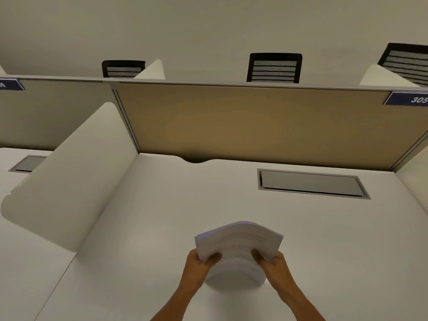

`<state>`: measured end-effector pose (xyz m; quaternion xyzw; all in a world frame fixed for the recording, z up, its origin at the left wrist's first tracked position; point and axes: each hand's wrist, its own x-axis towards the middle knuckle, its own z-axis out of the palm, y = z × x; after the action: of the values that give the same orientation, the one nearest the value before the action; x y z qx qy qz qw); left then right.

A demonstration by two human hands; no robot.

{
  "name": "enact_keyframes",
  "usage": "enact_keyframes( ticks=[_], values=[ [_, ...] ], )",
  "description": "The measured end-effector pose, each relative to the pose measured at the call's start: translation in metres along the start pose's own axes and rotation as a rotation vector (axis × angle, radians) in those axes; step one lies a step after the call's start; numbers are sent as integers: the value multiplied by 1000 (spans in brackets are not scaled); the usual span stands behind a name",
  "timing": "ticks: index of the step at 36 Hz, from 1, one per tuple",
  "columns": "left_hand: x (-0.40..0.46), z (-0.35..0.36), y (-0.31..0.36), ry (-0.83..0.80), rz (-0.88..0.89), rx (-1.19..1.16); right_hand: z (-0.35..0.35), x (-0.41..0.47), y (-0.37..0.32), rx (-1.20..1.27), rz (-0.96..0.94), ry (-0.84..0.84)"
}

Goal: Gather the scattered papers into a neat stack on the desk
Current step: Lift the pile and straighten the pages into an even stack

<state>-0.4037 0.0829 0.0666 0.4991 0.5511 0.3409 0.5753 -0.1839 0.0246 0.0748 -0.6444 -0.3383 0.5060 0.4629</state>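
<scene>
A thick stack of white printed papers (238,245) stands on its lower edge on the white desk (162,216), near the front centre. The sheets bow upward in an arch. My left hand (199,262) grips the stack's left side, thumb on the front sheet. On the stack's right side, my right hand (274,262) holds it the same way. No loose sheets lie elsewhere on the desk in view.
A grey cable hatch (310,184) is set in the desk at the back right. A tan partition (243,126) closes the rear, and a white curved divider (69,177) bounds the left. Black mesh chairs (274,68) show behind the partition.
</scene>
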Motion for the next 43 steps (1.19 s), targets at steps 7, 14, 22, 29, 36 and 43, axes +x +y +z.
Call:
enact_keyframes(
  ticks=[7,14,22,29,36,43],
  values=[
    [-1,5,8,52,34,-25,-3,1,2,5,-19,42],
    [-4,11,-18,52,-77,76,2,-1,18,-67,52,-14],
    [6,-9,-12,34,33,168,-6,15,13,-235,37,8],
    [32,-37,28,198,225,261,-24,25,-33,-668,-125,-132],
    [47,-39,71,-315,415,649,-11,28,-75,-1211,-229,-275],
    [33,-33,76,-218,377,391,-19,23,-86,-996,-231,-294]
  ],
)
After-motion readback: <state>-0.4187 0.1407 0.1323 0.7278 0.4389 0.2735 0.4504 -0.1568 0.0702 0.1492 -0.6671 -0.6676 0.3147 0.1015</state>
